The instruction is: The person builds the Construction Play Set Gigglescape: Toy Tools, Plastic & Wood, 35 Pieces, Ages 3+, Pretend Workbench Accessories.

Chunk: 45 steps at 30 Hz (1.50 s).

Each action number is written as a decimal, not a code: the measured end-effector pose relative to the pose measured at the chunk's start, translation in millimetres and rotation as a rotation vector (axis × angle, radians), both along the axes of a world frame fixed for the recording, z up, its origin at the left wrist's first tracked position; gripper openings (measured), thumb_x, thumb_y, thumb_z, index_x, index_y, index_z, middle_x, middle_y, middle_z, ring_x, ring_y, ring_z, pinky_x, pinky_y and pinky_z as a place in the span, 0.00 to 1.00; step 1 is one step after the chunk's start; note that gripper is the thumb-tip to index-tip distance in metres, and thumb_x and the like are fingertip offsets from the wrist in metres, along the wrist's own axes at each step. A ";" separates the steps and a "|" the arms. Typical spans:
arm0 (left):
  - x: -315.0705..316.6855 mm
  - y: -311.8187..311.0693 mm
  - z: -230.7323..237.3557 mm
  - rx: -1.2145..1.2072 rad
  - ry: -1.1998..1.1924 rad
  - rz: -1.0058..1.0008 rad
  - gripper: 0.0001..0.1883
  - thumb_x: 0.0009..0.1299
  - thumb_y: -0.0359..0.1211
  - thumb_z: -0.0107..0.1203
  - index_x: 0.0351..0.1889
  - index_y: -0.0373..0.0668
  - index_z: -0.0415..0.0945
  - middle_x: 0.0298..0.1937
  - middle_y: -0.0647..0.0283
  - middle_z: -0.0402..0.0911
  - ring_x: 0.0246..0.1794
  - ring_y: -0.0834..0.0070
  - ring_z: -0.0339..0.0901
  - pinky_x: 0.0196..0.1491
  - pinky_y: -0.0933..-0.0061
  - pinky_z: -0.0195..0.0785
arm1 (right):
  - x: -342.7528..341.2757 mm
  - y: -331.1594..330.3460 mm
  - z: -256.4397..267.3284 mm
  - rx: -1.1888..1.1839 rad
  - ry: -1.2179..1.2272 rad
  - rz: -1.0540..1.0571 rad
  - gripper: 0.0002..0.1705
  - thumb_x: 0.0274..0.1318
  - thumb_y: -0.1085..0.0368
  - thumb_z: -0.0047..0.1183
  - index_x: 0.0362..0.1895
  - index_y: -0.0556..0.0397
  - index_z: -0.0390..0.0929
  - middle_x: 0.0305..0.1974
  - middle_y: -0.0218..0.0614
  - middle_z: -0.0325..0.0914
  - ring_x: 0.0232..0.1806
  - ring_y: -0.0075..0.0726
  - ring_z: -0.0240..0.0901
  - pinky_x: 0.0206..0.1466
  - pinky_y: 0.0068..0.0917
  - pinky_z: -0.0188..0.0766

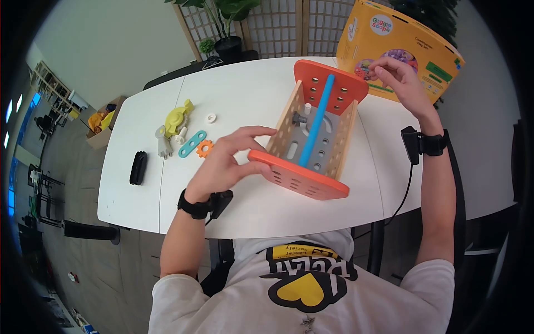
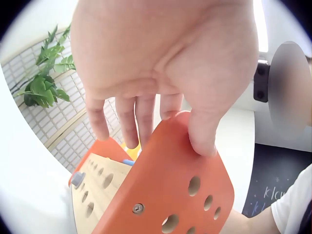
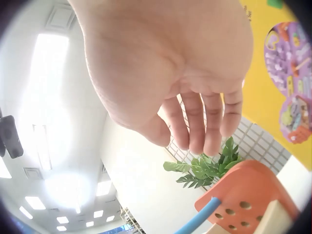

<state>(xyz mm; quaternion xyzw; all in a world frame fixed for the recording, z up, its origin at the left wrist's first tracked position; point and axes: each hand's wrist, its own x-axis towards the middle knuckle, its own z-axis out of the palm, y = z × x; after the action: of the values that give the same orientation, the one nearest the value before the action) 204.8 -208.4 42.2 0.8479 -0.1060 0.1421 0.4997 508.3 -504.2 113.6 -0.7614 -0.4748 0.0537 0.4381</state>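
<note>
Over the table [image 1: 278, 216], my left hand [image 1: 222, 162] pinches the orange panel [image 1: 305, 182]; my right hand [image 1: 409, 90], fingers loose, steadies nothing, so lopsided tugging might tip it.

Box [image 1: 303, 181] before you, gear [image 1: 204, 148] on its left

Your counter [image 1: 278, 220] carries both, with the strip [image 1: 192, 144] just left of the gear and the case [image 1: 138, 168] farther left. The carton [image 1: 400, 33] stands behind the box, to your right; the plant [image 1: 229, 25] is behind the counter.

Left hand [image 1: 222, 161] grips the toolbox [image 1: 300, 179] (1 blue bar [image 1: 318, 119] across); right hand [image 1: 406, 86] hovers.
</note>
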 end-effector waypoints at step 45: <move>23.7 3.5 16.0 -0.743 0.049 0.261 0.48 0.60 0.12 0.47 0.83 0.37 0.51 0.82 0.55 0.61 0.81 0.68 0.60 0.75 0.67 0.60 | -26.2 16.9 -75.3 0.305 0.742 0.159 0.57 0.56 0.65 0.70 0.83 0.49 0.47 0.72 0.43 0.66 0.73 0.42 0.66 0.77 0.42 0.63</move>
<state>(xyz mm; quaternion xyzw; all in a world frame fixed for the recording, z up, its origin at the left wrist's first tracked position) 228.5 -204.9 58.2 0.6187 0.0733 0.2129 0.7527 482.1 -487.2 38.3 -0.5777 -0.3443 0.2876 0.6819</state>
